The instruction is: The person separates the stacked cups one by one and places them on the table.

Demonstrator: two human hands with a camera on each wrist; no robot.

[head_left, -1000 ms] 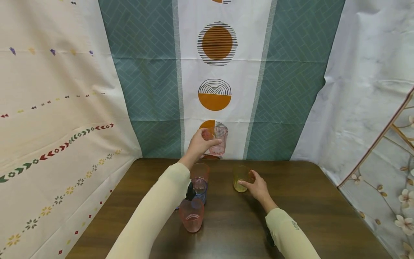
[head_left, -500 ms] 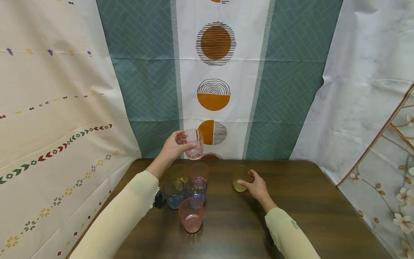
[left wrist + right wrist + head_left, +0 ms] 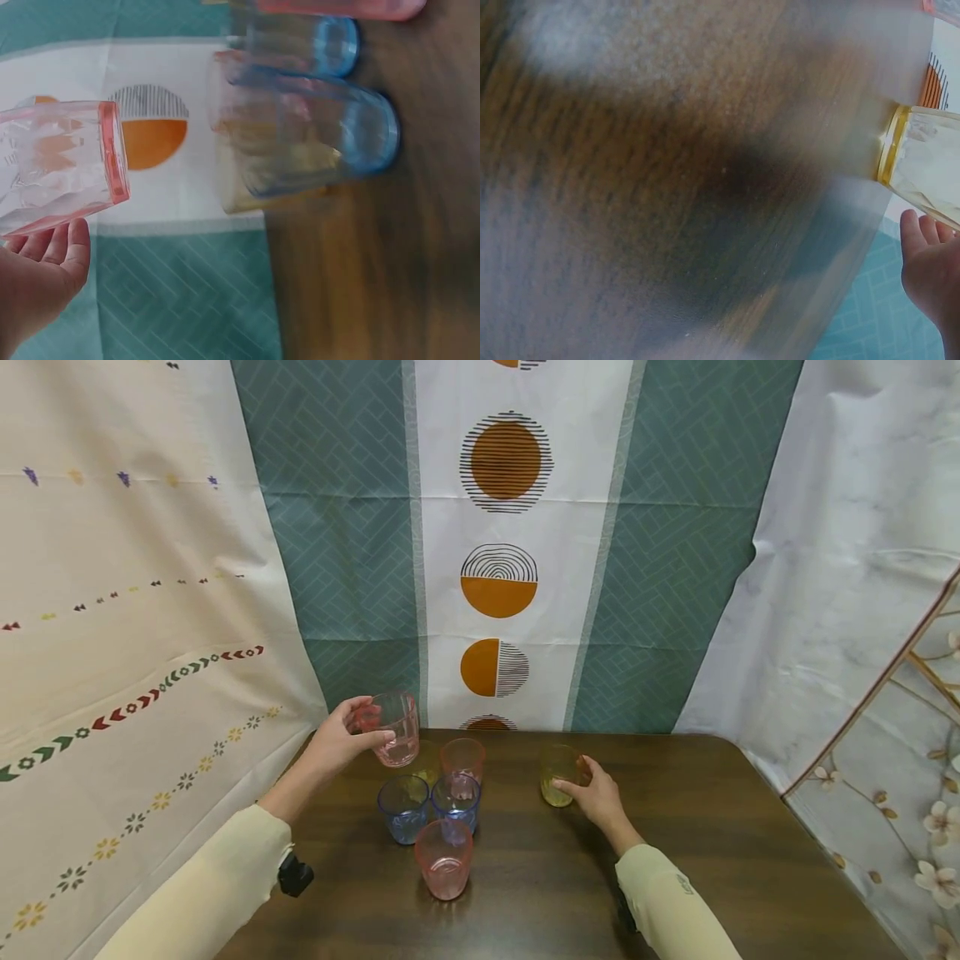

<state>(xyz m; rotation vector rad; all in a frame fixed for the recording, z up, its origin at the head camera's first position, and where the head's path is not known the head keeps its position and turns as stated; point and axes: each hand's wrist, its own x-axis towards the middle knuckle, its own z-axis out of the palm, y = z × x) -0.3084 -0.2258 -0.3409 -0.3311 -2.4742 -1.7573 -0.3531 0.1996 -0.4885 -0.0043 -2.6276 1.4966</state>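
Observation:
My left hand (image 3: pixel 341 739) grips a clear pink glass (image 3: pixel 395 731) and holds it up off the table, over the far left part. In the left wrist view the same pink glass (image 3: pixel 64 165) shows its base, with fingers curled beneath it. My right hand (image 3: pixel 597 795) holds a yellow glass (image 3: pixel 558 777) right of centre, at the table's far side. In the right wrist view the yellow glass (image 3: pixel 928 161) shows at the right edge. Below the raised glass stand two blue glasses side by side, a left one (image 3: pixel 405 814) and a right one (image 3: pixel 456 802).
A pink glass (image 3: pixel 445 864) stands nearest, in front of the blue ones. Behind them are another pink glass (image 3: pixel 463 756) and a partly hidden yellow glass (image 3: pixel 426 762). Fabric hangings (image 3: pixel 675 568) rise behind and beside the brown table (image 3: pixel 720 835).
My left hand has carried the pink glass leftward and down, from the centre to above the left glasses. The glasses its arm covered now show. The right hand has stayed put with the yellow glass.

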